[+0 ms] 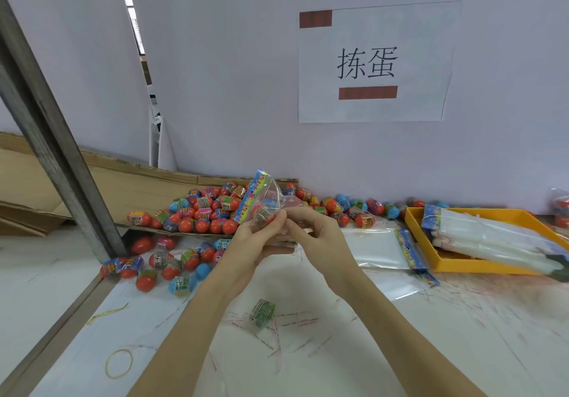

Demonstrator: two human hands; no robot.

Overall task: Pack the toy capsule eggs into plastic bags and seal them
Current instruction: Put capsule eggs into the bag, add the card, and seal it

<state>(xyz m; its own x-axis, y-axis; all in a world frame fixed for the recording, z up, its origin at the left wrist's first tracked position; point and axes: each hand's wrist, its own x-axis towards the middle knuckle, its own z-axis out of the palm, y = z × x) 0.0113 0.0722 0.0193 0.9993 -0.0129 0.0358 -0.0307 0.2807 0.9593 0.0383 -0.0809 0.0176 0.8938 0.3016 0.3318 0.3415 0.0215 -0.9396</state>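
Two bare hands, left hand and right hand, are pinched on a clear plastic bag with a colourful header strip, held above the white table. Red and blue capsule eggs are seen inside. The mouth should be kept gathered tight while it is sealed, so that nothing slips out.

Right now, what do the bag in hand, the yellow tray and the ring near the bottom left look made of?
Bag: thin clear plastic film, glossy; eggs show through it and it crinkles where both hands pinch it, with a printed colourful header strip.
Yellow tray: looks like rigid moulded plastic, smooth with an even colour; not certain.
Ring: probably a rubber band, a thin yellowish loop lying flat on the table.
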